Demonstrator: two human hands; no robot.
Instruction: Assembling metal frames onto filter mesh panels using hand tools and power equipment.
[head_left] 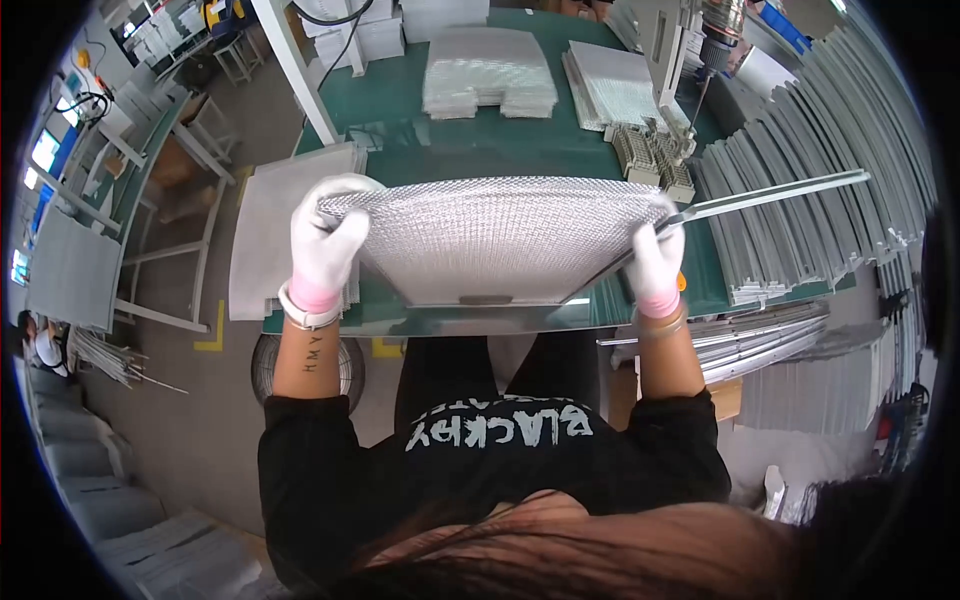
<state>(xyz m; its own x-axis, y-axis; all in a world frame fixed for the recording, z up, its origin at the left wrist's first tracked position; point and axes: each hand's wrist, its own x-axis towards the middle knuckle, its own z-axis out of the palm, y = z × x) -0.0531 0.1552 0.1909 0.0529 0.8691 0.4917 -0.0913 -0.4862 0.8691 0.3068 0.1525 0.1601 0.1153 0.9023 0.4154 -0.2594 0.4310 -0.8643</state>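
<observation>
A silvery metal mesh panel (500, 235) is held tilted above the near edge of the green table, its far edge raised and bowed slightly upward. My left hand (328, 230), in a white glove with a pink cuff, is closed round its far left corner. At the far right corner my right hand (657, 255), gloved the same way, grips the panel together with a thin metal frame strip (770, 195). The strip sticks out beyond that hand to the right; another length appears to run along the panel's right edge. A small slot-shaped piece shows at the panel's near edge.
A stack of mesh sheets (488, 72) lies at the back of the green table (450, 150). A drill-like machine (712, 50) stands over a metal fixture (650, 155). Long rows of panels (800, 180) fill the right side. Flat sheets (285, 235) lie at the left edge.
</observation>
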